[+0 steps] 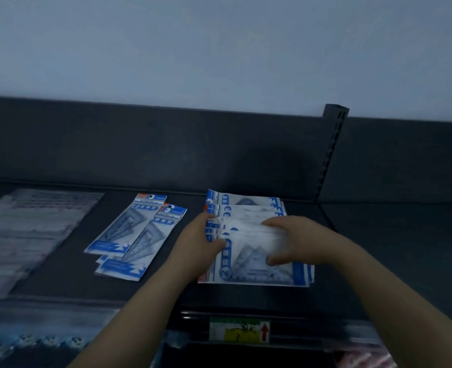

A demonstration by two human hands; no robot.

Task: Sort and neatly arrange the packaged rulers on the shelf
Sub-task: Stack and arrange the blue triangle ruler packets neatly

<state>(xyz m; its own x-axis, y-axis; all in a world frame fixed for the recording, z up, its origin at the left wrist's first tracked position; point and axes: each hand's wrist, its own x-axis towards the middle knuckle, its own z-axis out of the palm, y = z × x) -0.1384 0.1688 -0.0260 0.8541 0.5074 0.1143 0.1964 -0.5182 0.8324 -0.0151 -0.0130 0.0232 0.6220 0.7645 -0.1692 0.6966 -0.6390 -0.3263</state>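
A fanned stack of blue-and-white packaged rulers (pixel 256 269) lies sideways on the dark shelf (pixel 166 296), right of centre. My left hand (pixel 198 240) grips the stack's left edge, thumb over the packs. My right hand (pixel 291 239) presses on top of the stack from the right, fingers curled around several packs. Further left, a few more ruler packs (pixel 129 237) lie overlapped and slanted, apart from both hands. The packs under my hands are partly hidden.
A pile of pale clear-wrapped packs (pixel 26 235) lies at the shelf's left end. A slotted upright post (pixel 331 152) stands behind the stack on the right. Price labels (pixel 239 329) line the front rail, with goods on the shelf below.
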